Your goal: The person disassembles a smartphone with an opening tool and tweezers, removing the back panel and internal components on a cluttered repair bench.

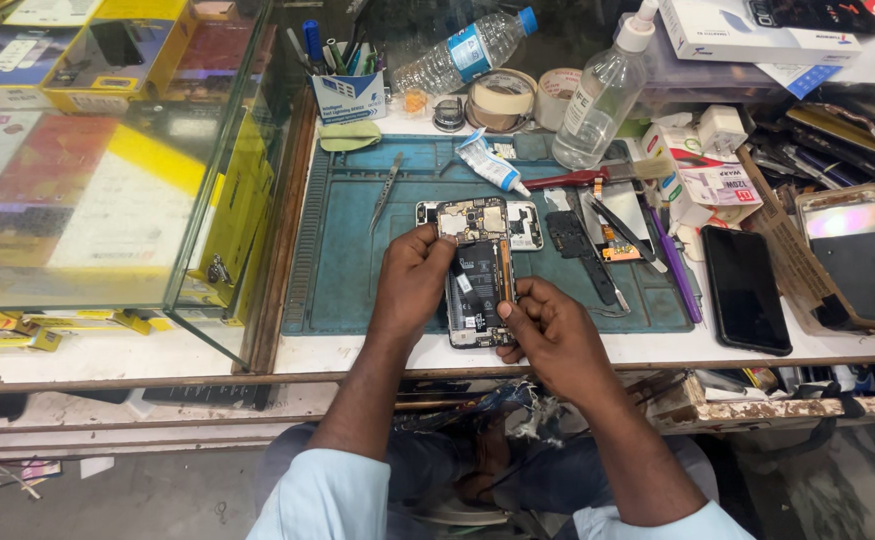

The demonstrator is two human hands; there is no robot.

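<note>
An opened smartphone point(478, 275) with its back cover off lies on the teal work mat point(343, 250), showing its battery and circuit board. My left hand point(413, 280) grips the phone's left edge, fingertips by the upper board. My right hand point(548, 335) pinches at the phone's lower right edge; whether it holds a small part or tool I cannot tell. A second white phone frame point(525, 225) lies just behind the open phone.
Tweezers point(386, 190), a red-handled screwdriver point(568, 180), a glue tube point(491, 163), a black phone part point(570, 236) lie on the mat. A black phone point(745, 288) rests right. Spray bottle point(608, 90), water bottle point(463, 50), tape rolls point(503, 98) stand behind. A glass case point(108, 160) stands left.
</note>
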